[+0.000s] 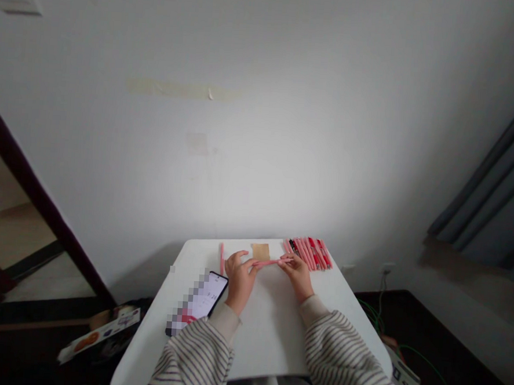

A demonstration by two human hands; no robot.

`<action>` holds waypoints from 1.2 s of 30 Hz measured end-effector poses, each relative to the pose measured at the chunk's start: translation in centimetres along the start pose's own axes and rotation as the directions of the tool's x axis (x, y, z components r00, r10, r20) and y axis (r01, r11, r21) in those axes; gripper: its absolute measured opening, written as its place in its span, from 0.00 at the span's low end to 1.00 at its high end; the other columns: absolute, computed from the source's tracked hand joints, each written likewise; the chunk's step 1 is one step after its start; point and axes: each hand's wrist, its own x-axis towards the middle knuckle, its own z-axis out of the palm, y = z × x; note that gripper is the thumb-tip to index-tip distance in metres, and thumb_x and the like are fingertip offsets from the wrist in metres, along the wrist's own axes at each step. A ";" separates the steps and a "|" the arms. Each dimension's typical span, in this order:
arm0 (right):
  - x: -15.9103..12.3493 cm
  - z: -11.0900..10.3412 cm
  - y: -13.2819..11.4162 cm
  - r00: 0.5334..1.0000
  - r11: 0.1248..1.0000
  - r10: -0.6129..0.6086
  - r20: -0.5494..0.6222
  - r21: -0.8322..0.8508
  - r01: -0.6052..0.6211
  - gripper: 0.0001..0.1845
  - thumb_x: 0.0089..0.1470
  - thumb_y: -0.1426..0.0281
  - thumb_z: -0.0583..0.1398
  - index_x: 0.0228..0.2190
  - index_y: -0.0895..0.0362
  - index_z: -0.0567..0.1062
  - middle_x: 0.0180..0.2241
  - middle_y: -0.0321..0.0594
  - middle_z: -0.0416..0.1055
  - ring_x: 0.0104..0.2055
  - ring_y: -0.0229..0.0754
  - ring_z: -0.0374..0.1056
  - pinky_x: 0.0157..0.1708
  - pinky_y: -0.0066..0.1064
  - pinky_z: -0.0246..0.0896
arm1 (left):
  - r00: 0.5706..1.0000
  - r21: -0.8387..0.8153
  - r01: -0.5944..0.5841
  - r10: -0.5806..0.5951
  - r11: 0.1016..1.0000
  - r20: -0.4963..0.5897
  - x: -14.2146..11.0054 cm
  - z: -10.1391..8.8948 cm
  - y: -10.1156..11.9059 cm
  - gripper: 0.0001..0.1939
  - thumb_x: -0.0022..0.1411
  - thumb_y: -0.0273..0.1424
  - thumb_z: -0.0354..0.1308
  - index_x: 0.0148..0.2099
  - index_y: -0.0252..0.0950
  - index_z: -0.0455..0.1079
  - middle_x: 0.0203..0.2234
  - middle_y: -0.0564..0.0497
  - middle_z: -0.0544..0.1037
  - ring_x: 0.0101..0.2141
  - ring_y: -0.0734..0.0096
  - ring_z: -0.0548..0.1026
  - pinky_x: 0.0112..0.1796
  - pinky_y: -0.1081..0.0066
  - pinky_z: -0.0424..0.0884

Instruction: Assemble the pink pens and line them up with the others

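Note:
A slim pink pen [269, 263] is held level between my two hands, above the white table. My left hand [239, 277] pinches its left end between thumb and finger. At the other end, the fingertips of my right hand [296, 273] close on the pen. A square of tan paper [261, 251] lies just behind it. To the left of my left hand rests another pink pen [222, 259]. Beyond my right hand is a row of pink, red and black pens [313, 254], side by side; their finer details are too small to tell.
A phone [204, 299] with a lit screen lies left of my left forearm on the white table [269, 344]. The wall [259, 158] rises behind the table. Boxes and clutter [104, 328] sit low at left, and green cables [429, 366] run along the floor at right.

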 end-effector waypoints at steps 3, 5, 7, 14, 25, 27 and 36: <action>-0.3 0.3 -0.3 0.990 0.966 0.139 0.038 0.214 -0.144 0.16 0.38 0.60 0.70 0.24 0.57 0.74 0.33 0.38 0.72 0.35 0.37 0.66 0.37 0.30 0.65 | 1.000 -0.029 -0.023 0.024 0.999 0.012 0.0 0.0 0.1 0.08 0.55 0.38 0.60 0.36 0.44 0.78 0.45 0.48 0.72 0.49 0.59 0.66 0.52 0.56 0.62; -0.5 0.5 -0.6 0.976 0.927 0.209 0.053 0.307 -0.215 0.16 0.39 0.59 0.69 0.27 0.57 0.75 0.32 0.36 0.71 0.35 0.36 0.66 0.38 0.30 0.66 | 0.999 -0.037 -0.036 0.037 0.999 0.024 -0.1 0.0 0.1 0.08 0.55 0.38 0.60 0.35 0.44 0.78 0.46 0.48 0.72 0.49 0.60 0.66 0.52 0.56 0.62; -0.6 0.6 -0.9 0.971 0.897 0.232 0.058 0.373 -0.237 0.16 0.40 0.59 0.69 0.28 0.56 0.74 0.31 0.34 0.70 0.35 0.35 0.66 0.40 0.32 0.67 | 0.998 -0.045 -0.053 0.055 0.998 0.037 -0.1 0.0 0.2 0.08 0.55 0.39 0.60 0.35 0.44 0.78 0.46 0.48 0.72 0.49 0.60 0.65 0.52 0.56 0.62; -0.3 0.1 -1.1 0.959 0.791 0.266 0.095 0.547 -0.274 0.18 0.42 0.57 0.68 0.30 0.52 0.71 0.35 0.34 0.71 0.38 0.40 0.69 0.42 0.43 0.67 | 0.993 -0.058 -0.043 0.049 0.997 0.107 -0.2 0.1 0.5 0.12 0.51 0.40 0.64 0.38 0.44 0.77 0.45 0.48 0.72 0.50 0.60 0.66 0.54 0.54 0.59; 0.4 -1.3 -1.5 0.996 0.890 0.073 0.059 0.446 -0.092 0.27 0.54 0.43 0.46 0.25 0.51 0.66 0.21 0.31 0.58 0.23 0.36 0.54 0.31 0.39 0.62 | 0.891 -0.039 -0.015 0.031 0.999 0.454 -1.2 0.5 0.4 0.18 0.53 0.36 0.63 0.48 0.44 0.71 0.53 0.47 0.70 0.57 0.58 0.62 0.59 0.44 0.48; 0.3 -1.3 -1.9 0.995 0.861 0.088 0.052 0.498 -0.102 0.28 0.55 0.43 0.45 0.22 0.52 0.64 0.20 0.31 0.57 0.23 0.36 0.53 0.30 0.37 0.61 | 0.882 -0.026 -0.030 0.038 0.999 0.470 -1.3 0.4 0.5 0.17 0.54 0.36 0.61 0.48 0.44 0.71 0.54 0.46 0.70 0.58 0.58 0.60 0.59 0.43 0.46; 0.2 -1.4 -1.8 0.994 0.803 0.105 0.038 0.586 -0.107 0.19 0.53 0.55 0.49 0.19 0.54 0.59 0.19 0.30 0.54 0.22 0.35 0.50 0.28 0.33 0.57 | 0.883 0.005 -0.092 0.080 0.996 0.463 -1.2 0.2 0.6 0.16 0.55 0.37 0.60 0.48 0.45 0.70 0.53 0.48 0.70 0.57 0.59 0.62 0.58 0.46 0.50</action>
